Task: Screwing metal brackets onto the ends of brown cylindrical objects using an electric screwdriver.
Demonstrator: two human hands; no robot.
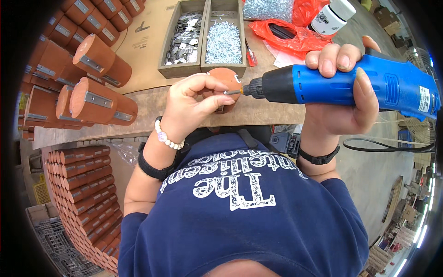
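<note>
My right hand [334, 119] wraps around a blue electric screwdriver [318, 85] with a black nose, held level and pointing left. Its bit reaches the fingertips of my left hand [187, 97]. There, thumb and forefinger pinch a small silver screw [226, 93] at the end of the bit. Behind and below these fingers a reddish-brown round piece [225, 75] stands on the wooden table [161, 104]. A small metal fitting shows at its upper right edge, and my left hand hides much of its side.
Reddish-brown cylinders with metal strips [94, 100] crowd the table's left side. One wooden bin [164, 64] holds flat metal plates, its neighbour silver screws [224, 44]. A red plastic bag [295, 44], a white bottle [333, 17] and a red-handled screwdriver [251, 57] lie beyond. More cylinders [85, 184] stack at lower left.
</note>
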